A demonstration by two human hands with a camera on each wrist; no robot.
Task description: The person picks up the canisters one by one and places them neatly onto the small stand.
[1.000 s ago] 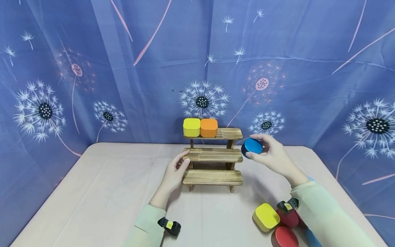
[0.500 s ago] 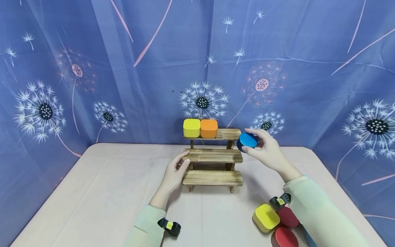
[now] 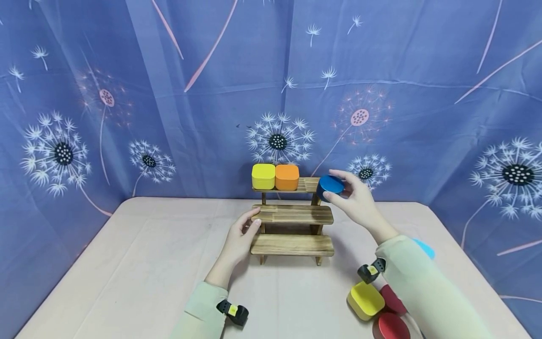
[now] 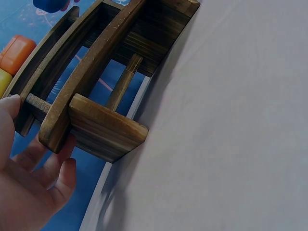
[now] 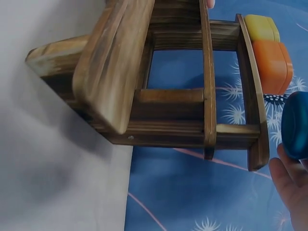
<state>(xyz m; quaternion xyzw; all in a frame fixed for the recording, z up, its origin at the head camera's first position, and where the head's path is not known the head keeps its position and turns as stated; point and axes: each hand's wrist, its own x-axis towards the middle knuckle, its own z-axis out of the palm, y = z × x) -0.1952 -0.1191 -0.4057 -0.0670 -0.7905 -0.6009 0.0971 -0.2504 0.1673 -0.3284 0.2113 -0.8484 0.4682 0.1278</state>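
Observation:
A three-tier wooden display stand (image 3: 292, 244) stands on the table. My left hand (image 3: 237, 240) grips the left end of its middle shelf, thumb above and fingers lower down in the left wrist view. In my right hand (image 3: 357, 205) a round blue tin (image 3: 331, 187) is pinched between thumb and fingers, at the right end of the top shelf. The right wrist view shows the blue tin (image 5: 294, 126) apart from the shelf end. On the top shelf a yellow tin (image 3: 263, 177) and an orange tin (image 3: 287, 177) sit side by side, at its left.
At the front right lie a yellow tin (image 3: 366, 301), a red tin (image 3: 392, 326) and a dark red one (image 3: 391, 298), partly under the right sleeve. A light blue object (image 3: 425, 248) shows beyond that sleeve. A blue dandelion-print cloth (image 3: 203, 141) hangs behind the table.
My right hand has carried the blue tin left and slightly up, from beside the stand to the top shelf's right end. The left hand keeps its grip on the stand.

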